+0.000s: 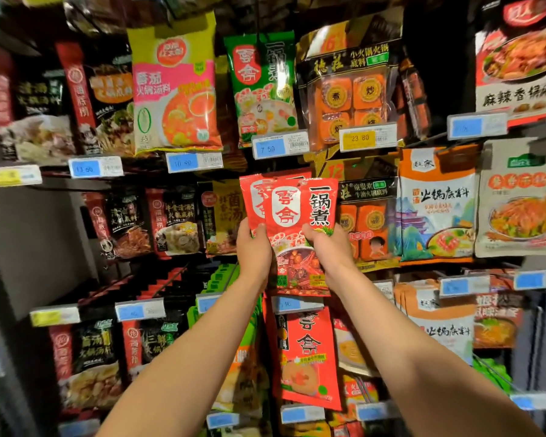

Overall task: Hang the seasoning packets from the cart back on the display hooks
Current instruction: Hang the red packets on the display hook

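1. Your left hand [253,247] pinched the rear red packet [252,200] at its lower edge.
2. Your right hand [325,244] gripped the front red packet [300,216], raised before the middle row.
3. Neither hung on a hook yet; the cart was out of view.

display rack [29,234] | rows of hanging seasoning packets [174,89] | price tags [280,147] along hook fronts
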Demonstrator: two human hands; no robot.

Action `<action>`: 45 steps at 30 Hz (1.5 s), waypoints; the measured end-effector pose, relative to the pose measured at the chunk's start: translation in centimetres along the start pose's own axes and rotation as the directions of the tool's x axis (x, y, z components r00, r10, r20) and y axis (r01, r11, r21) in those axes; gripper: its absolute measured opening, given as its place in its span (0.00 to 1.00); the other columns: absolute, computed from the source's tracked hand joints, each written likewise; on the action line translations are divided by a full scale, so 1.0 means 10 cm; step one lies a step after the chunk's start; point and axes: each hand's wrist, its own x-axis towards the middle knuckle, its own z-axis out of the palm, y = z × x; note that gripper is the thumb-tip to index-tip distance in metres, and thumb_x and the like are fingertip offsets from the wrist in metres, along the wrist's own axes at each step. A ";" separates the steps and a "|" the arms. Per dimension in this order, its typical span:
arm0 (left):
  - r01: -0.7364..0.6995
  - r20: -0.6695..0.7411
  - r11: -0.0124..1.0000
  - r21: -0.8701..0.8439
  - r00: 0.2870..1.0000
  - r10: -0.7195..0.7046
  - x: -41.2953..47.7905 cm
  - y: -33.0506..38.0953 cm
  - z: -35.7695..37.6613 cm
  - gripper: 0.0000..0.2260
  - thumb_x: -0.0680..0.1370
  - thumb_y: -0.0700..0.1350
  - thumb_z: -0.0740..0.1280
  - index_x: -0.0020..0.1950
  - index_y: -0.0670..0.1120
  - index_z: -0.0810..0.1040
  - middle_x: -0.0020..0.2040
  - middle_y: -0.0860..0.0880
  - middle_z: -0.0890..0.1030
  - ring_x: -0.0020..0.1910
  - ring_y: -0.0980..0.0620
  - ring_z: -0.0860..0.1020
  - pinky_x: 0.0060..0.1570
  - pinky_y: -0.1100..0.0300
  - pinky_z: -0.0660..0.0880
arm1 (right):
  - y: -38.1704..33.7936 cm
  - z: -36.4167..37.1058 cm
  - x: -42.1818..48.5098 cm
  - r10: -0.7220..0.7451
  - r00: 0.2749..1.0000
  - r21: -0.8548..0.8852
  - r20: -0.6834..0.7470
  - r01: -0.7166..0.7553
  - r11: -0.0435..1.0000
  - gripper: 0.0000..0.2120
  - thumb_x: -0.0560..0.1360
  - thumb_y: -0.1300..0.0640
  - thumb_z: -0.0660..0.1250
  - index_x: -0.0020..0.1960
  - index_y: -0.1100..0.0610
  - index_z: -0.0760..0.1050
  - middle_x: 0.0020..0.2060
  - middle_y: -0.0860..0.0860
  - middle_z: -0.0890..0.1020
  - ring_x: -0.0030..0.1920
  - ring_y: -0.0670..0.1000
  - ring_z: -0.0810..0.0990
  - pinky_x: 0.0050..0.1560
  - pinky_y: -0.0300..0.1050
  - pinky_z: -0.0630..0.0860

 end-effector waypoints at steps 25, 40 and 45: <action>-0.048 0.046 0.988 -0.144 0.997 0.055 0.29 0.39 -0.12 0.15 0.83 0.56 0.66 0.60 0.46 0.77 0.51 0.49 0.85 0.46 0.53 0.86 0.45 0.54 0.82 | -0.02 0.04 -0.15 -0.109 0.993 0.003 -0.038 0.109 0.994 0.10 0.75 0.53 0.74 0.55 0.50 0.82 0.49 0.45 0.87 0.52 0.52 0.86 0.60 0.61 0.80; 0.047 0.084 0.974 -0.220 0.996 -0.029 0.41 0.62 -0.02 0.13 0.82 0.53 0.70 0.57 0.43 0.79 0.49 0.47 0.87 0.45 0.48 0.87 0.44 0.52 0.84 | -0.19 0.05 -0.16 -0.082 0.995 0.013 -0.055 0.083 0.997 0.12 0.71 0.50 0.74 0.54 0.49 0.82 0.49 0.45 0.88 0.52 0.54 0.86 0.60 0.62 0.80; 0.082 0.098 0.963 -0.256 0.993 -0.059 0.50 0.70 0.06 0.12 0.81 0.52 0.71 0.57 0.44 0.80 0.48 0.47 0.88 0.44 0.47 0.87 0.44 0.51 0.84 | -0.24 0.03 -0.10 -0.070 0.995 0.028 -0.067 0.072 0.997 0.08 0.74 0.53 0.75 0.53 0.48 0.81 0.48 0.46 0.88 0.52 0.54 0.86 0.60 0.62 0.80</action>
